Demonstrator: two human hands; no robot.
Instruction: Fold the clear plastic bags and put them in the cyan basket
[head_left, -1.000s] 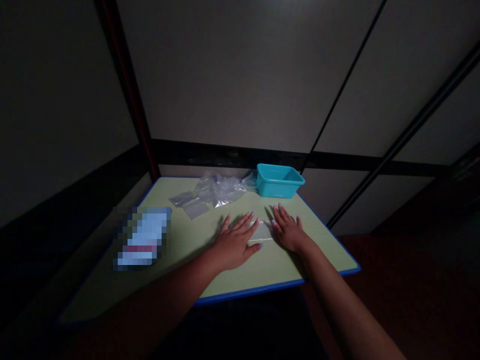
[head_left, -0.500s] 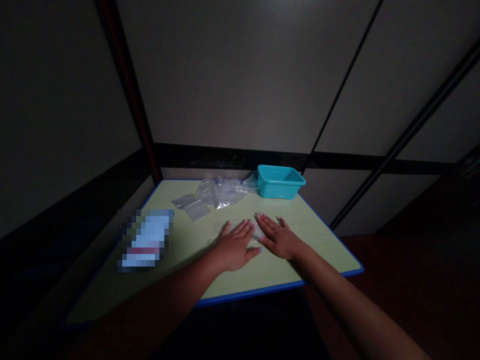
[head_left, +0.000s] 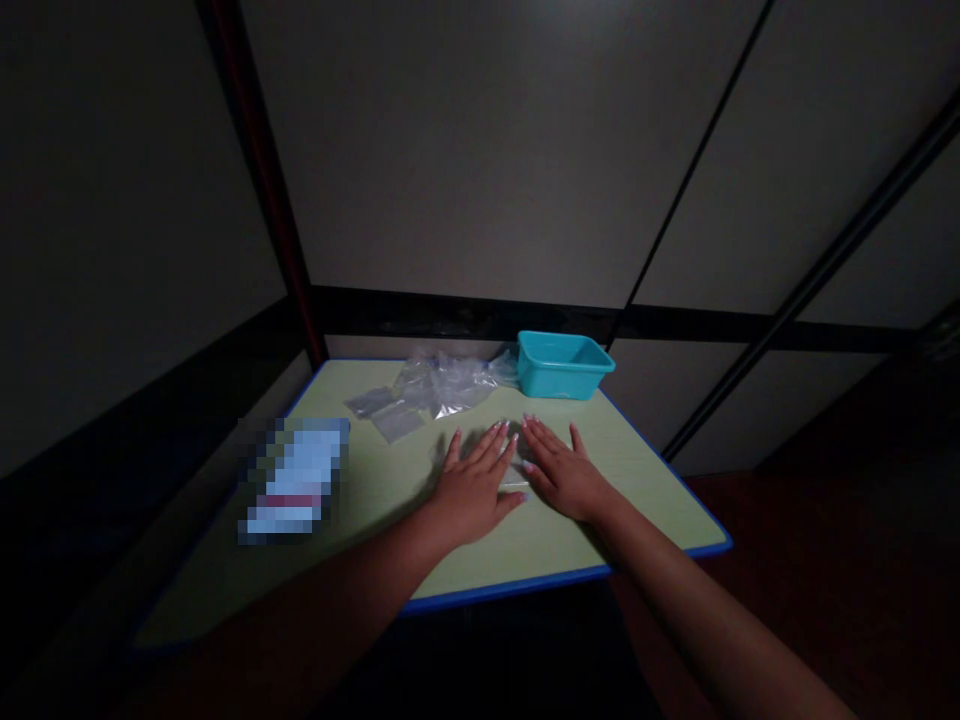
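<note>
My left hand is open, palm down with its fingers spread over the table. Beside it my right hand also lies open and palm down, fingers pointing away from me. Between and partly under them shows a thin, clear plastic bag, mostly covered by the hands. Farther back, two small flat plastic bags overlap on the tabletop, touching a crumpled heap of clear plastic.
A turquoise plastic basket stands at the table's back right. At the left lies a blurred-out pale blue item. The pale green table has a blue edge, with wall panels close behind.
Both hands have slid slightly forward, and their fingers are more spread. A little more of the plastic shows between them. The other things lie as before.
</note>
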